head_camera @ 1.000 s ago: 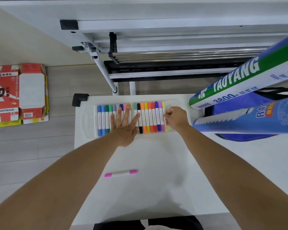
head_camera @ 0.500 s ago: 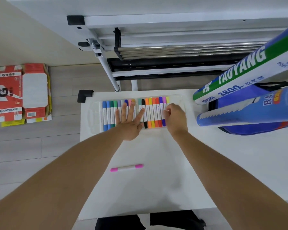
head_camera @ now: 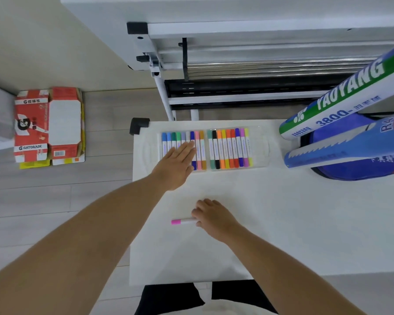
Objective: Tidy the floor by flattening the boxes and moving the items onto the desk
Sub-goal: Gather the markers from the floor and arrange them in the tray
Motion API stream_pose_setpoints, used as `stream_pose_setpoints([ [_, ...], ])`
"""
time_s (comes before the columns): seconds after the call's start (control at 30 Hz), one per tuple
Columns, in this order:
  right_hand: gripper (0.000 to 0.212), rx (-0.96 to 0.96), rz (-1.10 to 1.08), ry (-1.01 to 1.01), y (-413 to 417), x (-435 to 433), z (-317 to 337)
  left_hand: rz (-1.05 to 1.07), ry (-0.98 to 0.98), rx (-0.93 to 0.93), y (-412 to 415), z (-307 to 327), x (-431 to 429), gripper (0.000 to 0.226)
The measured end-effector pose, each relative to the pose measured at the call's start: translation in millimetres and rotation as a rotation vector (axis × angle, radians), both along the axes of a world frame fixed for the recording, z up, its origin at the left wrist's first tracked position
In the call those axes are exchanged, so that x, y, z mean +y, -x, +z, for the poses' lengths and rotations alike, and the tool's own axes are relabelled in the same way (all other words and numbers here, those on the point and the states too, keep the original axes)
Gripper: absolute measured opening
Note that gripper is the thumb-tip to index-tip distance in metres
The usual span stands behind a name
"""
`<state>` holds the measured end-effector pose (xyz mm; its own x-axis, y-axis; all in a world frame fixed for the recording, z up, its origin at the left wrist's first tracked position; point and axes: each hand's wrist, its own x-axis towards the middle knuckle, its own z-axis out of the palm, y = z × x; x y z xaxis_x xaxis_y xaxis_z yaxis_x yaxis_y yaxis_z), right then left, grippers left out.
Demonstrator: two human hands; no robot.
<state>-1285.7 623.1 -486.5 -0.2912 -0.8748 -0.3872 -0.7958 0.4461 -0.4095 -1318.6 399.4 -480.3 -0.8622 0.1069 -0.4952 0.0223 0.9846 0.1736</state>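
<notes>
A clear tray (head_camera: 262, 146) of coloured markers (head_camera: 228, 148) lies at the far edge of the white desk (head_camera: 282, 223). My left hand (head_camera: 175, 167) rests flat, fingers straight, on the tray's left half and hides several markers. A loose pink marker (head_camera: 180, 221) lies nearer me on the desk. My right hand (head_camera: 214, 218) pinches its right end between curled fingers and thumb; the marker still lies on the desk. A flattened red Gatorade box (head_camera: 48, 126) lies on the floor at the left.
A green-and-white Yaoyang tube (head_camera: 341, 103) and a blue tube (head_camera: 350, 148) lie over a blue bag (head_camera: 350, 173) at the desk's right. A black corner guard (head_camera: 138, 125) caps the desk's far left corner. A white metal-framed table (head_camera: 237, 64) stands beyond.
My right hand left the tray's right end and came back toward me onto the pink marker. My left hand slid a little left on the tray.
</notes>
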Motion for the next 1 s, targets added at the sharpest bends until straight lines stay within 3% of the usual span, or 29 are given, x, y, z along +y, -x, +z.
stream_pose_setpoints([
  [0.17,0.019,0.024,-0.102,-0.008,10.8,8.5,9.5,0.054,-0.003,0.021,-0.9,-3.7,8.8,0.062],
  [0.27,0.023,0.014,-0.313,0.019,34.0,22.0,23.0,0.090,0.009,0.021,0.2,-4.5,15.5,0.063],
  [0.4,0.013,-0.018,-0.595,0.004,79.6,42.3,35.4,0.262,-0.031,0.015,15.4,-4.7,29.3,0.069],
  [0.53,0.004,-0.161,-0.975,0.076,125.4,56.8,40.2,0.411,-0.040,0.014,30.5,-10.7,39.7,0.073],
  [0.6,0.009,-0.242,-1.110,0.117,145.4,62.4,41.2,0.447,-0.038,0.023,34.6,-13.6,43.4,0.072],
  [0.83,0.013,-0.314,-1.153,0.087,194.7,76.6,38.0,0.492,-0.036,0.184,30.8,-32.8,50.3,0.066],
  [1.0,0.016,-0.257,-1.082,0.027,214.9,78.0,26.9,0.474,-0.037,0.162,32.9,-33.2,47.8,0.067],
])
